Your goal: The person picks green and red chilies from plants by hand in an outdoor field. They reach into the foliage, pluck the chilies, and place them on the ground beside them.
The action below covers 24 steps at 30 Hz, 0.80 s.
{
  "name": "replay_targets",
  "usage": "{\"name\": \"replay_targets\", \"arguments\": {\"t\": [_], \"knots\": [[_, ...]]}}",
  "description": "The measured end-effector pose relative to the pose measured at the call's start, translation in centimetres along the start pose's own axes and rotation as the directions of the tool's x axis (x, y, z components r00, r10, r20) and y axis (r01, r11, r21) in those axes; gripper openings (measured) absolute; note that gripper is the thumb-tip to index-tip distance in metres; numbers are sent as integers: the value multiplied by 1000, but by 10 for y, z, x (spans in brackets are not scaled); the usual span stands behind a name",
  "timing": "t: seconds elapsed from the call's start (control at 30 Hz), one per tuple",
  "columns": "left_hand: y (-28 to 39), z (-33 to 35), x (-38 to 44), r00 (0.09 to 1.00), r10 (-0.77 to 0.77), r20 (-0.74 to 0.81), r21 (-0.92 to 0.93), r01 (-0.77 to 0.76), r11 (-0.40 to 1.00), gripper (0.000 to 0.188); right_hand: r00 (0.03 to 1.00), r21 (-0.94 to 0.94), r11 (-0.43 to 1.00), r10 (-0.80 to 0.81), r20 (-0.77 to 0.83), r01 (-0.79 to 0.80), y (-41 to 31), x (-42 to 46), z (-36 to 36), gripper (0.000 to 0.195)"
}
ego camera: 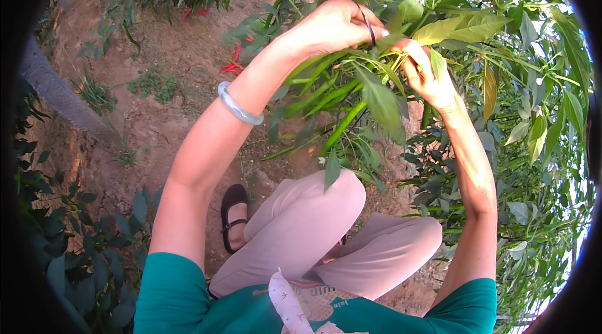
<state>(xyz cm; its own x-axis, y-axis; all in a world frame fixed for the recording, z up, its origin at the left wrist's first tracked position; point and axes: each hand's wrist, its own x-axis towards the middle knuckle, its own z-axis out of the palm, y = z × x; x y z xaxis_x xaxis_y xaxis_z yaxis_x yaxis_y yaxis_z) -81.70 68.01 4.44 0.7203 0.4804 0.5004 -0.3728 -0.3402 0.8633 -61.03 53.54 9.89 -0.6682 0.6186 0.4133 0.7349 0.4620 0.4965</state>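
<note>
My left hand (345, 21) is raised among the leaves of a chilli pepper plant (376, 94), its thumb and fingers pinched together. A thin dark strip (368, 24) runs across these fingers; its ends are hidden by the hand and foliage. Close beside it, my right hand (425, 73) has its fingers curled around thin stems and a leaf of the same plant. Long green chilli peppers (344, 127) hang below both hands, partly behind leaves. The exact point where the fingertips grip is covered by leaves.
Red chilli peppers (233, 62) lie low by the plant on bare soil (164, 146). More pepper plants (531, 193) crowd the right side, and darker foliage (94, 259) the lower left. A grey pole-like object (66, 94) slants at left. My bent knees (338, 193) are below the plant.
</note>
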Motion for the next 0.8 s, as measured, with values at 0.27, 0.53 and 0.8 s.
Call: {"name": "replay_targets", "arguments": {"t": [0.27,0.53,0.8], "knots": [[14,-27,41,962,-273,-2,283,262,923,24,998,38,999,-9,-57,12,-3,5,9,50],[36,-30,41,872,-440,-215,308,488,816,20,969,186,952,229,94,-243,-28,31,-13,24],[71,-20,20,868,-449,-211,60,470,881,24,989,131,980,149,2,-148,-6,16,3,40]]}}
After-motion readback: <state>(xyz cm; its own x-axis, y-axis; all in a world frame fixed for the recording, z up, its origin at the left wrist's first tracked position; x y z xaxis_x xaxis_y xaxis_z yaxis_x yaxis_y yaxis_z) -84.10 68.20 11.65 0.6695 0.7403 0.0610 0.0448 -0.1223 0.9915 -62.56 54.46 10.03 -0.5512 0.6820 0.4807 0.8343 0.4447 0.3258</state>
